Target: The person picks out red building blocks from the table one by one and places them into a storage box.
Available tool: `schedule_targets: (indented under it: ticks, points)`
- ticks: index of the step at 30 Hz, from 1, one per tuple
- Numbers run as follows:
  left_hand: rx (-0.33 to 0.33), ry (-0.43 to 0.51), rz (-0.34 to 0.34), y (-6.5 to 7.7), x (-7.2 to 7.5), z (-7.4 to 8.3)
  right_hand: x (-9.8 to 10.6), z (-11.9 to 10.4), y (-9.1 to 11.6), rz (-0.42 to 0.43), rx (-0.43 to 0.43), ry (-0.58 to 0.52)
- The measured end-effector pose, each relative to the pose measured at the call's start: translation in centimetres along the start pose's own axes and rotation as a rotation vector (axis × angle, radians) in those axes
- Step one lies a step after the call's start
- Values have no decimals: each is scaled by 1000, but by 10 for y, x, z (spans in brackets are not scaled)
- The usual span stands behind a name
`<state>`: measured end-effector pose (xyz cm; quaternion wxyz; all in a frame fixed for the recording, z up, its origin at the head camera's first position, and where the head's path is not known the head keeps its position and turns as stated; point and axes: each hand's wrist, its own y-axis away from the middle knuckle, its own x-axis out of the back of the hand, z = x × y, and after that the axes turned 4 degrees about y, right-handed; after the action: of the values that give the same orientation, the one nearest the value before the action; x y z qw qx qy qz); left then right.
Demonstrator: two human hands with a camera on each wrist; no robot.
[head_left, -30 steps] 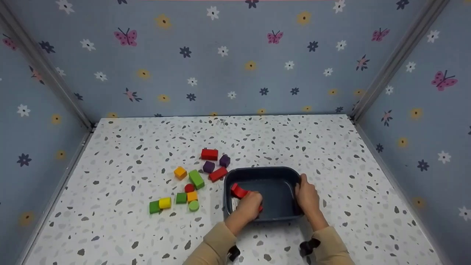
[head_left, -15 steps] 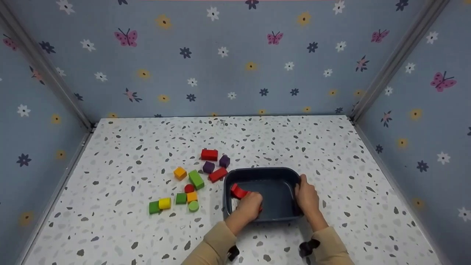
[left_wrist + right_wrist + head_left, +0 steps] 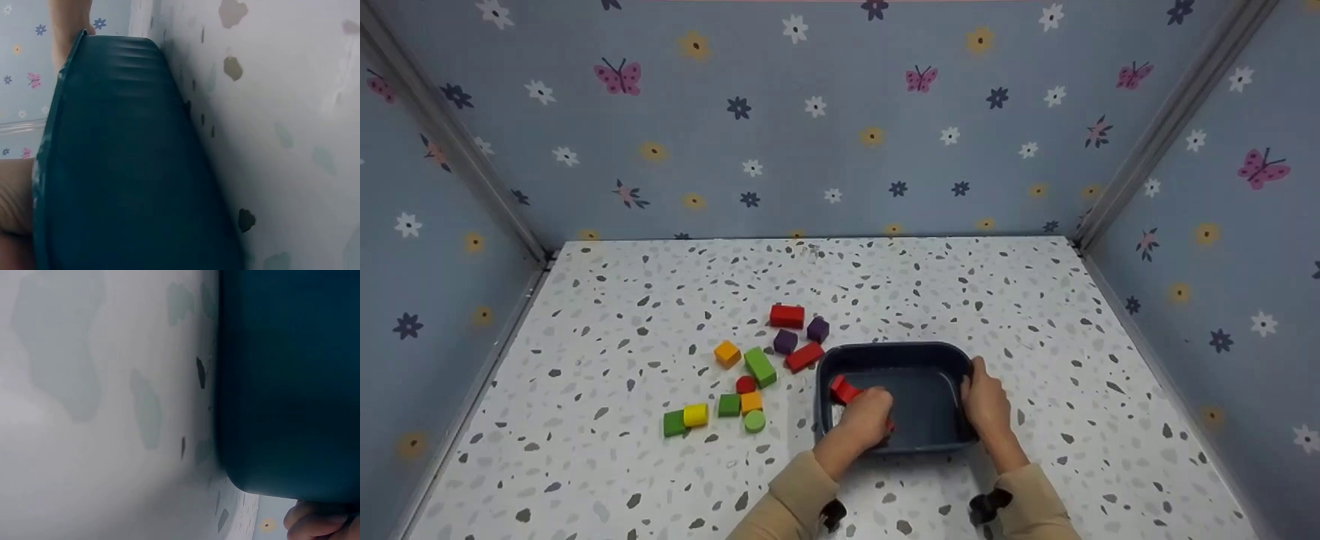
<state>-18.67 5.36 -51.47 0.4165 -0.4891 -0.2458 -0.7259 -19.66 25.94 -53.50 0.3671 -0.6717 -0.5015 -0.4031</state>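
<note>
A dark blue rectangular bin (image 3: 930, 405) stands on the speckled table. My left hand (image 3: 864, 420) reaches over its near side with curled fingers and holds something red inside; the fingers hide most of it. A curved red block (image 3: 844, 390) shows at the far left of this hand, and a bit of red shows to its right. Something whitish lies by the bin's left wall. My right hand (image 3: 987, 397) grips the bin's right rim, thumb towards the inside. In the right wrist view, curled fingers (image 3: 318, 520) press close against the bin's outer wall.
Left of the bin lie several loose blocks: red blocks (image 3: 787, 316), purple cubes (image 3: 785, 342), a long green block (image 3: 760, 366), orange cubes (image 3: 727, 353), a yellow cylinder (image 3: 696, 415) and green pieces. One red block (image 3: 805, 357) lies close to the bin's left corner. Patterned walls enclose the table.
My left hand has shifted very slightly left within the bin. The right hand, the bin and the loose blocks stay in place.
</note>
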Motion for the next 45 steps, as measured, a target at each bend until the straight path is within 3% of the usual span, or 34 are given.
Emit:
schedule_targets:
  ticks: [8, 16, 27, 37, 45]
  points:
    - [12, 68, 2, 3, 15, 0, 0, 1, 0, 16, 10, 2]
    - [42, 72, -11, 6, 25, 1, 1, 1, 0, 1, -5, -13]
    - [24, 84, 141, 14, 42, 0, -1, 2, 0, 25, 29, 9]
    - [-22, 112, 273, 21, 55, -8, 0, 1, 0, -18, -4, -14]
    - [37, 145, 333, 28, 63, -20, 1, 0, -1, -32, -18, -17]
